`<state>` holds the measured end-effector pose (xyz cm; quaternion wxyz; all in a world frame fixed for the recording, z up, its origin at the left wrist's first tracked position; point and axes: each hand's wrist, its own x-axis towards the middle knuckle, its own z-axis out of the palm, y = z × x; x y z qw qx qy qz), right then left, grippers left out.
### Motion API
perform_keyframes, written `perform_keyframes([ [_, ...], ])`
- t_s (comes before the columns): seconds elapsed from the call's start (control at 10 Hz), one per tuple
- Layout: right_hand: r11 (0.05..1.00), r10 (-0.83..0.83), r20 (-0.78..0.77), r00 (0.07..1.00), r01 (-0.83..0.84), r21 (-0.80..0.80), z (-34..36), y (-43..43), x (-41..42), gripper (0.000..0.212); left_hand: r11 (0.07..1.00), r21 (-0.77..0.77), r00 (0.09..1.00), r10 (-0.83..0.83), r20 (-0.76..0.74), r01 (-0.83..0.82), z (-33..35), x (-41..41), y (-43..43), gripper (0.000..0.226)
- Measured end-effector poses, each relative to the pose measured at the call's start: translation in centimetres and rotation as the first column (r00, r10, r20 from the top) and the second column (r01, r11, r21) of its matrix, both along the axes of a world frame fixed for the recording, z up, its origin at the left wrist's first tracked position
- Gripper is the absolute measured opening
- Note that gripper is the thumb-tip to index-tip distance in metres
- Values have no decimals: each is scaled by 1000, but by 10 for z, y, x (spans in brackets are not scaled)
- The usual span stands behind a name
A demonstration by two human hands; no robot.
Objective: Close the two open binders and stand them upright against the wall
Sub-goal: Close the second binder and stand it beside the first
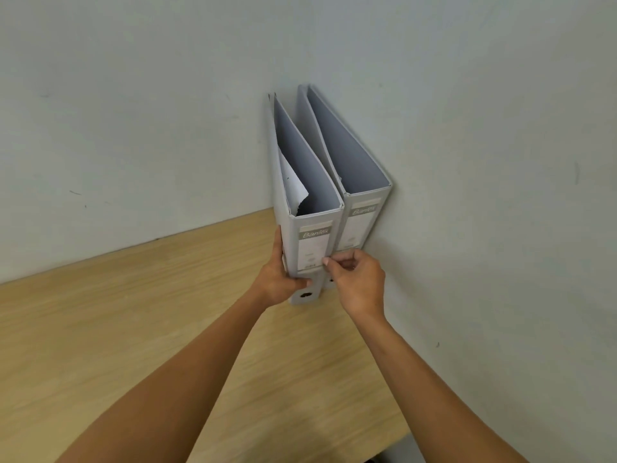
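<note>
Two grey lever-arch binders stand upright side by side in the corner of a wooden desk, spines facing me. The right binder point(362, 225) rests against the right wall. The left binder point(310, 242) stands pressed beside it, with a loose white sheet point(292, 185) showing inside at the top. My left hand point(283, 279) grips the left binder's lower left edge, thumb across the spine near the finger hole. My right hand point(359, 279) pinches the lower right edge of the same spine, fingers between the two binders.
The wooden desk point(150, 329) stretches left and toward me. Pale walls point(133, 128) meet behind the binders, and the right wall point(500, 228) runs along the desk's right side. The desk's front edge shows at bottom right.
</note>
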<state>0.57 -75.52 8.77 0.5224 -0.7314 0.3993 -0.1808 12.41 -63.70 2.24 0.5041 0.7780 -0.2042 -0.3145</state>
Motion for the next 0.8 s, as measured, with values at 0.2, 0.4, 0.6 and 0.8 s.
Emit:
perform_keyframes([
  [0.2, 999, 12, -25, 1000, -11, 34, -8, 0, 10, 10, 999, 13, 999, 38, 28, -38, -3, 6, -6, 118],
  [0.4, 998, 33, -50, 998, -30, 60, -14, 1, 13, 19, 999, 15, 997, 37, 66, -38, -2, 4, -8, 116],
  [0.6, 997, 40, -59, 997, -36, 66, -8, 1, 13, 18, 997, 67, 997, 43, 70, -48, 1, 1, -6, 110],
  [0.8, 992, 83, -42, 996, -79, 98, 1, 3, 8, 24, 995, 38, 993, 84, 78, -87, 13, -5, 12, 99],
])
